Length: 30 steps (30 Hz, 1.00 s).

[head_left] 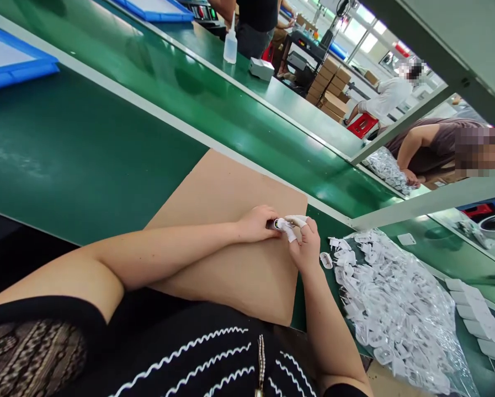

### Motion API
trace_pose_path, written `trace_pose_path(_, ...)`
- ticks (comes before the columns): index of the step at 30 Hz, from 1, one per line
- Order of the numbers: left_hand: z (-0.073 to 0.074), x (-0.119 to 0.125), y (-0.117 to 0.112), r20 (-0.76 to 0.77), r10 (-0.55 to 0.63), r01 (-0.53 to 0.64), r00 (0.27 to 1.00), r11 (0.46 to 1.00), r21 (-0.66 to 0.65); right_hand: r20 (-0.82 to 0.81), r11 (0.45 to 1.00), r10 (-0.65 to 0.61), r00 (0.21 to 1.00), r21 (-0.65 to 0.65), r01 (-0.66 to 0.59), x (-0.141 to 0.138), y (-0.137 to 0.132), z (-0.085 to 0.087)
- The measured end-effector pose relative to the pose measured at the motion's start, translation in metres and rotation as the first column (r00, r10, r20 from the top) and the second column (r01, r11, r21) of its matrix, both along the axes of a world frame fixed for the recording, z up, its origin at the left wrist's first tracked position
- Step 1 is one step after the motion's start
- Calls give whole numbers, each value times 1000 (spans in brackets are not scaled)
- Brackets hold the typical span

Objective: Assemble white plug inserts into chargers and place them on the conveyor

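Far L of the bench, a blue-rimmed tray (19,71), then a 2nd blue tray (164,15) up top, on the far side. Moving R: brown cardboard (230,176) lies at an angle on the green bench (85,149), and a squeeze bottle (230,47) w/ a long thin nozzle stands upright beyond it.

Now the hands! L hand (257,223) comes in over the cardboard, fingers bent in, narrow grip, holding one end of a small part (277,224), dark at one side, white at the other. Exact shape? Can't tell, too tiny. It's right btwn the two hands, above the cardboard's R side. R hand (307,245) meets it from the other side, fingers curled in, pinching close on the white end, w/ white finger covers (297,220) on.

Just R of that hand, a loose white piece (325,260) on the bench, then a big pile of white pcs (396,309) on clear plastic. Behind, a co-worker (425,140) reaches to a plastic bag (386,168). Far R: flat white pcs (473,320), lined up in a row.
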<state>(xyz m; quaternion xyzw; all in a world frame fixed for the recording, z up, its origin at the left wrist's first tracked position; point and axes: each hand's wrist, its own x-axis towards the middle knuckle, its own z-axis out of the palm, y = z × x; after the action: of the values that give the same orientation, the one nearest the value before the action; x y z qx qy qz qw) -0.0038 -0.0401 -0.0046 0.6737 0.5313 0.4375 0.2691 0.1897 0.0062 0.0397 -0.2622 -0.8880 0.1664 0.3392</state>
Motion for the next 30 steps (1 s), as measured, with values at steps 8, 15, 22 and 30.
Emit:
trace_pose_path(8, 4, -1, -2, 2, -9, 9, 1000, 1000, -26, 215, 996, -4, 977, 91, -16, -8, 3, 6)
trace_pose_path(15, 3, 1, -2, 40, 7, -5, 999, 999, -38, 279, 988, -64, 958, 150, 22, -12, 0, 9)
trace_pose_path(22, 0, 1, -1, 67, 13, -9, 998, 997, -73, 391, 988, -107, 914, 145, 54, -16, -1, 21)
trace_pose_path(30, -2, -1, 4, 53, -5, 12, 999, 992, -126, 411, 994, -101, 906, 73, 77, -15, 7, 19)
